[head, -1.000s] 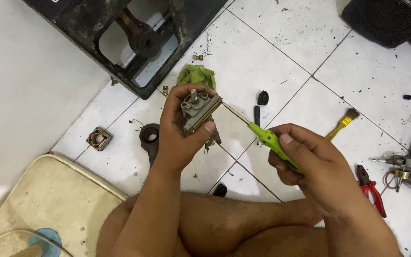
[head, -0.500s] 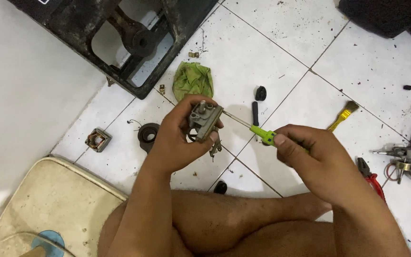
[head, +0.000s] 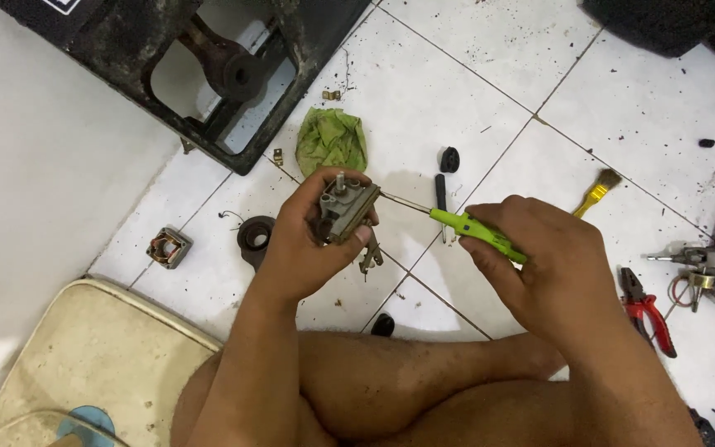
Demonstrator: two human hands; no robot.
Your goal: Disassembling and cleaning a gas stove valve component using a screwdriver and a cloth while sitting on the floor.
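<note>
I look down at a white tiled floor [head: 473, 91] speckled with dark grit, with my crossed bare legs along the near edge. At far left lies a large black metal frame [head: 126, 50] with a rusty round part showing through its opening. At near left is a worn cream-coloured cushion [head: 84, 364].

My left hand [head: 308, 240] is raised over the floor at centre, fingers wrapped around a small grey-brown metal mechanism [head: 345, 209] with a short shaft sticking up from its top. My right hand [head: 552, 265] is closed around the green handle of a screwdriver [head: 473, 229]. Its thin metal shaft runs left, and its tip meets the right side of the mechanism.

Beyond my left hand a crumpled green cloth [head: 331, 139] lies on the tiles. Left of that hand sit a dark round ring-shaped part [head: 254, 236] and, farther left, a small square coil part [head: 168, 247]. Far of the screwdriver lie a small black cap [head: 449, 158] and a thin black tool [head: 440, 193]. To the right are a yellow-handled brush [head: 596, 192], red-handled pliers [head: 647, 306], and at the right edge a grey metal assembly with wires [head: 705, 265]. A small black piece [head: 382, 324] rests just beyond my leg.
</note>
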